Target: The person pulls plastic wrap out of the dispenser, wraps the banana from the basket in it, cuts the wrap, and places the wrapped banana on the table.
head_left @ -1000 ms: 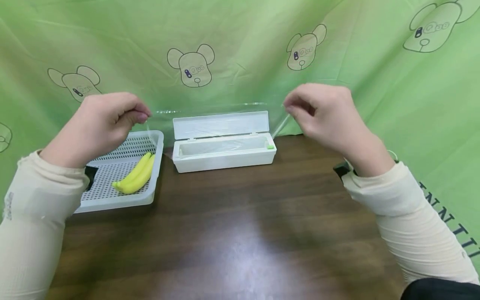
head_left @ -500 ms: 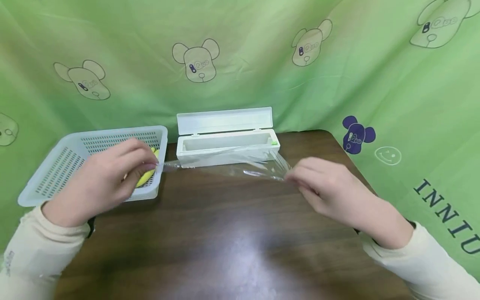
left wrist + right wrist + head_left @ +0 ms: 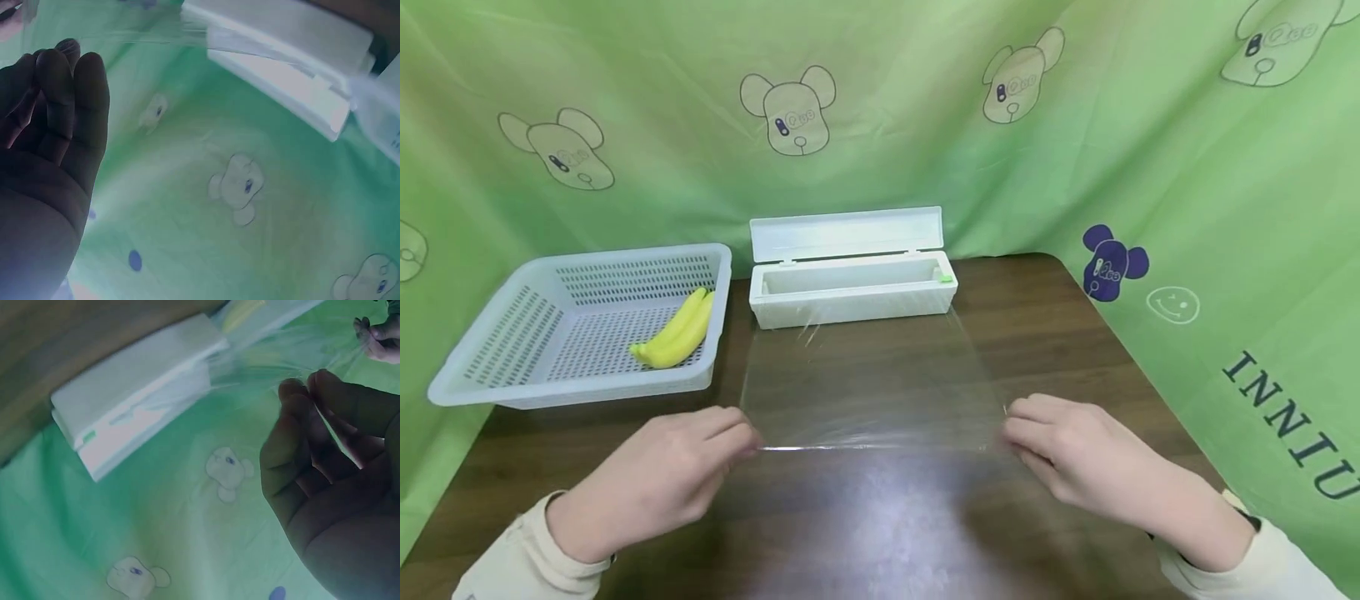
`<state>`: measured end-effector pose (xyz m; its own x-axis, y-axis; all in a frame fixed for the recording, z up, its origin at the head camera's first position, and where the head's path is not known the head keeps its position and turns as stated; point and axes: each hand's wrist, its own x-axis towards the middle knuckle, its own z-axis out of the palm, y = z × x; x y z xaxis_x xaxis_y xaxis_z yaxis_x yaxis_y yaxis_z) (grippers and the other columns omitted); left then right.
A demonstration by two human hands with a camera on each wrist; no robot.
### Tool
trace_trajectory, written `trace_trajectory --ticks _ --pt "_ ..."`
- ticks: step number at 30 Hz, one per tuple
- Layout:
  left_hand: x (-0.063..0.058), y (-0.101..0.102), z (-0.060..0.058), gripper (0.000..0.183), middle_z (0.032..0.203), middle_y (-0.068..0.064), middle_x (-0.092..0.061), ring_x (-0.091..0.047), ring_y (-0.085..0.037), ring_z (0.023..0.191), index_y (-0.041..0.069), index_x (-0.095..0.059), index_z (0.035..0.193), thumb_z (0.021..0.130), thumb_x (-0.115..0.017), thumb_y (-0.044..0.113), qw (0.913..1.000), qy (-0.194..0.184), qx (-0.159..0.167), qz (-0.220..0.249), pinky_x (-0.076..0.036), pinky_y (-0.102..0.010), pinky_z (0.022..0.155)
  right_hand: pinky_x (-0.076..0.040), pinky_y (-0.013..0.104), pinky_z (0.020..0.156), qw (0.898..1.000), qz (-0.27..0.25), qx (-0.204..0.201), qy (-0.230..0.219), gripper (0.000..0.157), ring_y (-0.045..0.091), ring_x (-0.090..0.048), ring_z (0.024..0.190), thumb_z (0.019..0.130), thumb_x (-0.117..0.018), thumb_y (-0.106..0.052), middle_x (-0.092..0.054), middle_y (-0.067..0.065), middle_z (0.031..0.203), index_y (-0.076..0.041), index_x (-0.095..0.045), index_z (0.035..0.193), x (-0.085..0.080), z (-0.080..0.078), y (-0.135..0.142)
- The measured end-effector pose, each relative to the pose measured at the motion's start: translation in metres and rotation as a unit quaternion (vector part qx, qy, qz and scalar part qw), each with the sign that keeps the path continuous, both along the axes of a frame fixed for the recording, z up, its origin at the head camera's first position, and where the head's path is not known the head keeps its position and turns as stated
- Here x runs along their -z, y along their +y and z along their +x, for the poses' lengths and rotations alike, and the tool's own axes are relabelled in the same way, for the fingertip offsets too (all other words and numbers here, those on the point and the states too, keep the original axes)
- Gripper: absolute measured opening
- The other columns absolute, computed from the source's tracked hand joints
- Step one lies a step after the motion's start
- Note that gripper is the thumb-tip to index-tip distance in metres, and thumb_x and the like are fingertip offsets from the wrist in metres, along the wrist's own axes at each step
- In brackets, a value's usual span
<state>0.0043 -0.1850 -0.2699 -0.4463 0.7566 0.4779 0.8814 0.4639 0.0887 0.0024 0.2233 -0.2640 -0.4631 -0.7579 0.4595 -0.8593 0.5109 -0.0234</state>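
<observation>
A clear sheet of plastic wrap (image 3: 865, 383) stretches from a white wrap dispenser box (image 3: 853, 304) toward the front of the table. My left hand (image 3: 662, 471) pinches its near left corner; my right hand (image 3: 1082, 454) pinches the near right corner. The box's lid (image 3: 847, 234) stands raised at the back, and a small green piece (image 3: 946, 278) sits at its right end. In the left wrist view the fingers (image 3: 92, 94) bunch at the film's edge. Fingertips and thumb meet on the film in the right wrist view, below the box (image 3: 144, 381).
Left of the box is a white perforated basket (image 3: 602, 387) with yellow bananas (image 3: 677, 333) at its right side. Behind the brown wooden table (image 3: 880, 533) hangs a green curtain (image 3: 895, 150) with printed bear heads, continuing along the right side.
Both hands have come down and toward me from their raised position, drawing the plastic wrap out flat in front of the box. The basket and bananas are uncovered to view again.
</observation>
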Motion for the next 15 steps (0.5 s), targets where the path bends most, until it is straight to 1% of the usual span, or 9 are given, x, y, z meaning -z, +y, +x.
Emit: trace_trajectory --ticks 2,4,7,9,11,13,15 --pt "0.010 -0.001 0.003 0.033 0.083 0.009 -0.051 -0.053 -0.006 0.069 0.013 -0.060 0.089 0.093 -0.028 0.012 0.9999 -0.006 -0.009 -0.007 -0.048 -0.021 0.057 -0.040 0.013 0.055 1.000 0.008 0.010 -0.014 0.040 0.001 -0.044 0.070 0.101 -0.026 -0.025 -0.048 -0.011 0.085 -0.019 -0.056 0.075 0.006 0.003 0.000" --pt "0.018 0.000 0.006 0.030 0.081 0.010 -0.048 -0.050 -0.006 0.066 0.014 -0.059 0.087 0.092 -0.029 0.011 0.9998 -0.007 -0.016 -0.011 -0.045 -0.020 0.054 -0.042 0.014 0.057 1.000 0.009 0.014 -0.017 0.040 0.001 -0.048 0.074 0.101 -0.026 -0.025 -0.051 -0.011 0.091 -0.019 -0.057 0.076 0.011 0.004 -0.002" --pt "0.029 0.000 0.010 0.024 0.079 0.010 -0.047 -0.048 -0.006 0.065 0.016 -0.058 0.086 0.087 -0.036 0.007 0.9996 -0.011 -0.022 -0.010 -0.044 -0.019 0.052 -0.040 0.014 0.055 1.000 0.011 0.013 -0.025 0.040 0.001 -0.045 0.071 0.100 -0.024 -0.022 -0.048 -0.012 0.087 -0.018 -0.054 0.075 0.018 0.005 -0.004" --pt "0.034 -0.001 0.012 0.019 0.078 0.011 -0.045 -0.046 -0.006 0.063 0.016 -0.057 0.084 0.086 -0.041 0.005 0.9994 -0.016 -0.028 -0.010 -0.042 -0.018 0.051 -0.036 0.013 0.054 1.000 0.009 0.006 -0.029 0.036 0.000 -0.039 0.066 0.099 -0.025 -0.019 -0.043 -0.014 0.080 -0.018 -0.053 0.075 0.024 0.005 -0.006" --pt "0.040 -0.002 0.013 0.018 0.077 0.011 -0.044 -0.045 -0.006 0.063 0.016 -0.057 0.083 0.086 -0.043 0.006 0.9992 -0.022 -0.032 -0.009 -0.041 -0.018 0.051 -0.032 0.012 0.052 0.999 0.008 0.001 -0.035 0.030 0.000 -0.034 0.063 0.096 -0.029 -0.013 -0.037 -0.014 0.076 -0.019 -0.050 0.075 0.029 0.005 -0.006" --pt "0.045 -0.001 0.014 0.014 0.076 0.011 -0.043 -0.044 -0.006 0.062 0.016 -0.057 0.082 0.085 -0.048 0.005 0.9989 -0.027 -0.036 -0.012 -0.041 -0.018 0.050 -0.030 0.011 0.051 0.999 0.009 -0.002 -0.043 0.021 0.000 -0.032 0.062 0.090 -0.040 -0.007 -0.036 -0.015 0.076 -0.020 -0.049 0.076 0.035 0.006 -0.006" --pt "0.050 -0.001 0.014 0.014 0.076 0.011 -0.043 -0.045 -0.006 0.062 0.016 -0.057 0.082 0.084 -0.048 0.005 0.9986 -0.029 -0.039 -0.020 -0.041 -0.018 0.050 -0.029 0.011 0.049 0.999 0.011 -0.002 -0.050 0.019 0.000 -0.032 0.061 0.081 -0.050 -0.002 -0.036 -0.015 0.076 -0.020 -0.049 0.076 0.040 0.006 -0.005"
